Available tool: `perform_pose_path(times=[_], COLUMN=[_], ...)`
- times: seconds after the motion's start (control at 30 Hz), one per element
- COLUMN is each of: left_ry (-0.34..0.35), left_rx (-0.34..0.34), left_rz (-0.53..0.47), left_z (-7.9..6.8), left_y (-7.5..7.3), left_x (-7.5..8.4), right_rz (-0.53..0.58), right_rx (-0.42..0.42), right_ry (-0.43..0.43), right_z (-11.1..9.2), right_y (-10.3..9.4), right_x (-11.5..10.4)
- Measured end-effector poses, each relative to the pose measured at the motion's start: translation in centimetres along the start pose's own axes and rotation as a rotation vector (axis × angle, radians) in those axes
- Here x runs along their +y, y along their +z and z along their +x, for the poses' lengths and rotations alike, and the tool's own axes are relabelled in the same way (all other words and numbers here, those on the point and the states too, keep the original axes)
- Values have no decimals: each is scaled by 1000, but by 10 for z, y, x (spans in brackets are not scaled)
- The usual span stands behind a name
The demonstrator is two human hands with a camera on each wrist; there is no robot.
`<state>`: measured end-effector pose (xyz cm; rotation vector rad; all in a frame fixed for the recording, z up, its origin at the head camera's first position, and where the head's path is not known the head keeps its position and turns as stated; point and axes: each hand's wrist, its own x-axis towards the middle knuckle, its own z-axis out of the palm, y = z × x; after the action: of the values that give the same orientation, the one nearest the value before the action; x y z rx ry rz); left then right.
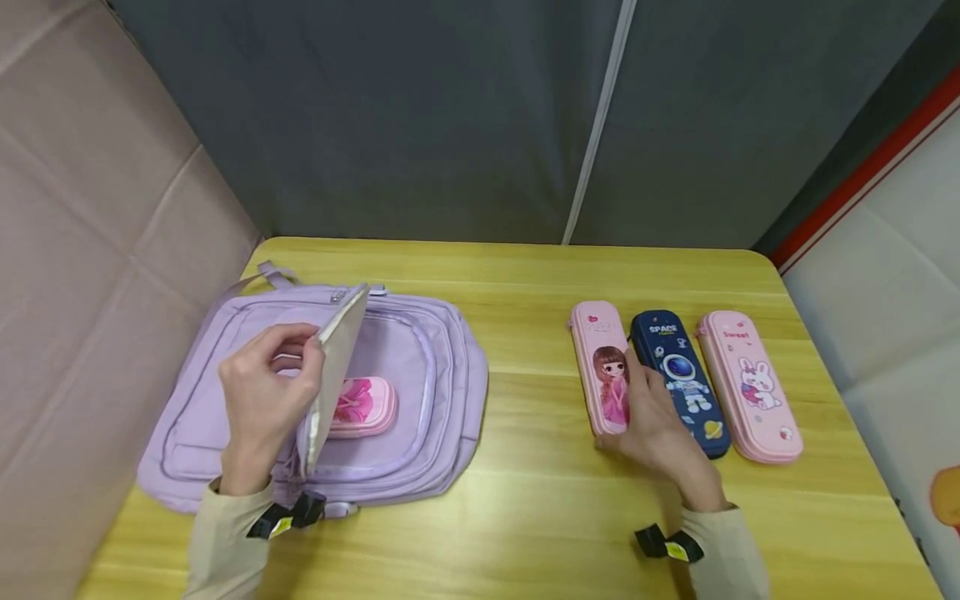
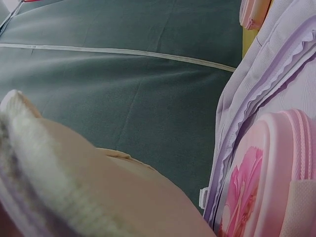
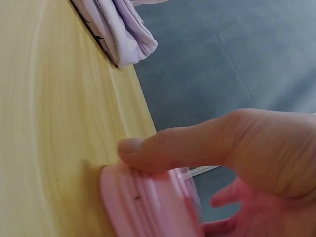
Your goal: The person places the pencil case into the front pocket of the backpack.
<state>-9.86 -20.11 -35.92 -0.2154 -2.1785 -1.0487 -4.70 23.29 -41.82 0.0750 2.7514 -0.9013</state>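
Observation:
A lilac backpack (image 1: 202, 400) lies flat on the left of the table, its front pocket unzipped. My left hand (image 1: 266, 387) pinches the edge of the raised pocket flap (image 1: 339, 367), holding it up. Inside the pocket sits a pink pencil case (image 2: 269, 173), partly hidden behind the flap in the head view. Over on the right, my right hand (image 1: 660, 421) grips a pink pencil case with a doll-like girl (image 1: 596, 350) on its lid. The thumb (image 3: 168, 148) lies at its near end, the fingers along its right side.
Beside the gripped case lie a navy astronaut pencil case (image 1: 693, 396) and a pink rabbit pencil case (image 1: 757, 392). The wooden table (image 1: 517, 467) has a grey curtain (image 1: 420, 125) behind it, with padded walls at both sides.

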Motion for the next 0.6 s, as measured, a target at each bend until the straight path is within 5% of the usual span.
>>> perform_pose_path(times=[0.6], left_ry=[-6], left_rx=[-8], left_rz=[5], left_z=[-1], left_y=[-1], left_x=[1], right_rz=[54], right_rx=[135], right_ry=[132], right_z=[16], right_y=[14], right_x=[3])
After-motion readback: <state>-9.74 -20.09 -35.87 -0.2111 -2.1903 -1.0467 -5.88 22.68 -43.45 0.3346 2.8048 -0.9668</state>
